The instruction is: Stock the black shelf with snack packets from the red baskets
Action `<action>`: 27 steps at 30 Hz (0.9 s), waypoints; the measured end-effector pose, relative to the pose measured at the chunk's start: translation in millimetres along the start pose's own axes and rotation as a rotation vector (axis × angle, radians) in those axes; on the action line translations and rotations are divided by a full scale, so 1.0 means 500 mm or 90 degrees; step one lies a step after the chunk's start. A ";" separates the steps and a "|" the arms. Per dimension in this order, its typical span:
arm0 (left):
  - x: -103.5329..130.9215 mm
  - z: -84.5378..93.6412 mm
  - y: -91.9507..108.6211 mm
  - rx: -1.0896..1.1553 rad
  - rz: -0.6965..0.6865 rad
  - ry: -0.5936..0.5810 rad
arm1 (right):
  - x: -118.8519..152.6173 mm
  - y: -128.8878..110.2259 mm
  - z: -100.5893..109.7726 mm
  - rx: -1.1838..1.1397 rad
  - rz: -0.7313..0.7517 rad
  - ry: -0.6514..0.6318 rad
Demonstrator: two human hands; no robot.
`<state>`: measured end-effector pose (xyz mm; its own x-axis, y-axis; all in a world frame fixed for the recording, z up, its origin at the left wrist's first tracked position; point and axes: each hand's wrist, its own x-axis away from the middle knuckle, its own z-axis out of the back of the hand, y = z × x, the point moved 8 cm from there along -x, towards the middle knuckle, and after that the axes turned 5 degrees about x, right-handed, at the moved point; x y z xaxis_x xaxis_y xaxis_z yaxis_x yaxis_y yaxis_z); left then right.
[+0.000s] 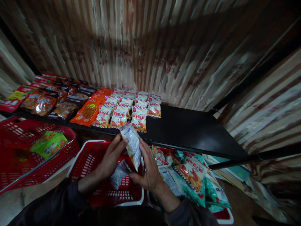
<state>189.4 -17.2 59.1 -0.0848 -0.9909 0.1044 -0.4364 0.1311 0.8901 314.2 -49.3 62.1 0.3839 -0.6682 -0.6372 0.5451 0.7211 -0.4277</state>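
Note:
A white snack bag (pixel 132 142) with striped ends is held between my two hands, its small-print side facing up. My left hand (pixel 112 157) grips its left edge, thumb on top. Against its right side press the fingers of my right hand (pixel 148 169), the thumb lower down. Beneath them, another snack bag (pixel 119 175) lies in a red basket (pixel 89 145) with a white rim. Just beyond, matching snack bags (pixel 119 115) stand in rows on a black shelf (pixel 185 128).
Orange packets (pixel 87 113) and dark brown packets (pixel 64 108) fill the shelf's left part. At right, a second basket (pixel 227 216) holds white and teal bags (pixel 194 172). Green packets (pixel 50 143) lie in the left red basket (pixel 14 131). A black post (pixel 232 163) slants at right.

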 end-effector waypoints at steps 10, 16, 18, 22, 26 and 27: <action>0.001 0.002 0.000 -0.032 0.023 0.012 | 0.020 0.062 -0.001 -0.154 -0.235 0.087; -0.009 0.007 0.006 -0.051 -0.008 0.037 | 0.044 0.107 0.002 -0.350 -0.413 0.170; -0.014 0.012 0.006 -0.051 -0.014 0.044 | 0.047 0.118 -0.014 -0.484 -0.464 0.179; -0.018 0.003 -0.005 -0.006 0.022 0.000 | 0.034 0.117 -0.045 -0.698 -0.515 0.175; -0.021 0.001 -0.020 0.058 0.054 -0.013 | 0.025 0.102 -0.062 -0.784 -0.548 0.146; -0.022 0.003 -0.024 0.073 0.058 -0.006 | 0.027 0.100 -0.066 -0.801 -0.560 0.138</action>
<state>194.1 -7.7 46.7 -0.1374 -0.9744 0.1778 -0.5254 0.2239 0.8209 321.8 -16.4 10.9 0.1171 -0.9909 0.0658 -0.4657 -0.1133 -0.8777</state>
